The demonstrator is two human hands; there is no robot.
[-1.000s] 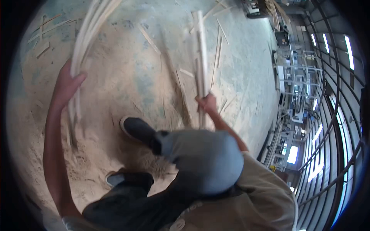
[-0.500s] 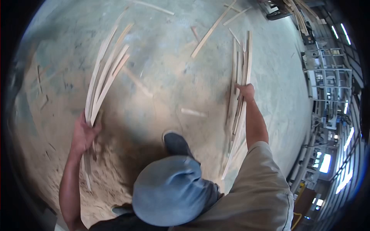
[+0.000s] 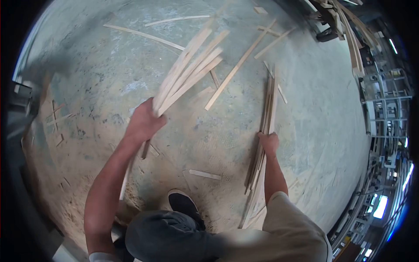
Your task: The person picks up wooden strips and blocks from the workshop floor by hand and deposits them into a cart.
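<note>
My left hand [image 3: 145,121] is closed around a bundle of thin wooden strips [image 3: 185,67], raised above the floor and fanned out toward the upper right. The far ends of the strips are smeared by motion, and a few tail ends stick out below the fist. At the right, my right hand [image 3: 269,142] grips a second bundle of wooden strips [image 3: 269,100], which runs nearly lengthwise away from me. Its fingers wrap the bundle's middle. Whether this bundle touches the floor I cannot tell.
Loose strips lie on the dusty floor: a long strip [image 3: 240,65], a curved strip [image 3: 176,19] and a short piece [image 3: 205,174] near my shoe [image 3: 183,204]. Sawdust [image 3: 74,205] covers the lower left. Metal racks [image 3: 386,102] line the right side, with stacked wood [image 3: 349,39] at upper right.
My left hand has swung its bundle up and to the right, tilting it. My right hand, still gripping, sits lower in view. The view itself has shifted.
</note>
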